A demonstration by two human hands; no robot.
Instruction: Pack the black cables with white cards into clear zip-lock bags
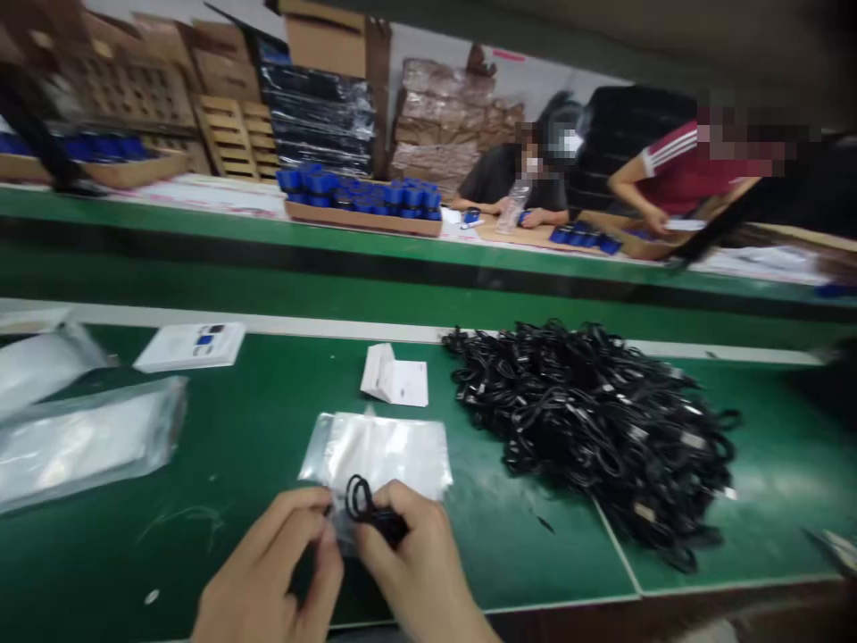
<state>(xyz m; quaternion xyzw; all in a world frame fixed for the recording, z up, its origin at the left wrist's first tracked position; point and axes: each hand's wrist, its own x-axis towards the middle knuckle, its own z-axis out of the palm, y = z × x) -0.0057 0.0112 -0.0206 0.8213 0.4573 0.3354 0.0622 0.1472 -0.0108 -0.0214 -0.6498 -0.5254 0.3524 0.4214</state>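
Observation:
My right hand point(419, 558) is closed on a small coiled black cable point(375, 513), its loop standing up from the fingers. Beside it on the left, my left hand point(285, 558) pinches the edge of a clear plastic bag point(341, 522). The cable is over or at the mouth of this bag; which one I cannot tell. Just beyond both hands lie more flat clear bags point(395, 446) on the green table point(254, 429). A folded white leaflet point(408, 382) rests behind those bags.
A big heap of black cables point(589, 420) covers the right side. At the left are filled plastic bags point(94, 438) and white booklets point(191, 346). Across the divider, two people sit near a tray of blue items point(365, 217).

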